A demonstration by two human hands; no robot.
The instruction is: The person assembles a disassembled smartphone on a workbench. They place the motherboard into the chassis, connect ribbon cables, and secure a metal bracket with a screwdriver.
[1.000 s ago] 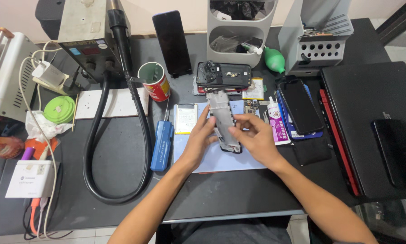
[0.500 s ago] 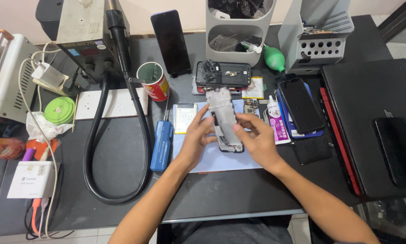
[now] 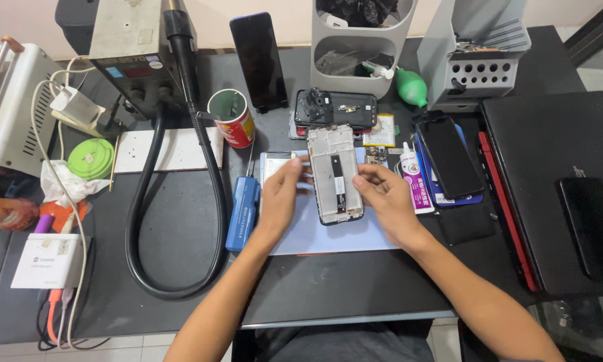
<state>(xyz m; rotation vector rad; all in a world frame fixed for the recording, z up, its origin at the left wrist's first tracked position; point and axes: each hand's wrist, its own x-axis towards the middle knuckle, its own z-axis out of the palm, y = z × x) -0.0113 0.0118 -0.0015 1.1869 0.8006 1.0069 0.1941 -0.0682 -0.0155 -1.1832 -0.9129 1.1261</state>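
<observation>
Centre of frame: left hand (image 3: 279,194) and right hand (image 3: 387,199) both on an opened phone frame (image 3: 335,174), white-edged, dark strip down its middle, lying long-ways over a pale work mat (image 3: 328,231) on the dark desk (image 3: 181,241). Left grip: fingers partly curled, fingertips pressing the frame's left edge. Right grip: thumb and forefinger pinched at the frame's right edge near the middle strip; cannot tell if anything small is held between them. The frame's lower end sits on the mat, between the two hands.

Just left of the left hand: blue handheld tool (image 3: 242,212), lying upright in the frame. Above it a red can (image 3: 231,118) with green inside. Black hose (image 3: 174,201) loops down the left-centre of the desk from a grey station (image 3: 130,40) at upper left. Green round roll (image 3: 91,158) at far left. Above the frame: black phone back shell (image 3: 335,108) with parts showing; dark phone (image 3: 258,60) propped up behind it. Right of the right hand: small white glue bottle (image 3: 411,181), then a dark phone (image 3: 454,157) lying on blue cards. Green air blower (image 3: 411,86) at upper centre-right. Closed black laptop (image 3: 556,188) at far right, with a black phone (image 3: 593,224) on top.
</observation>
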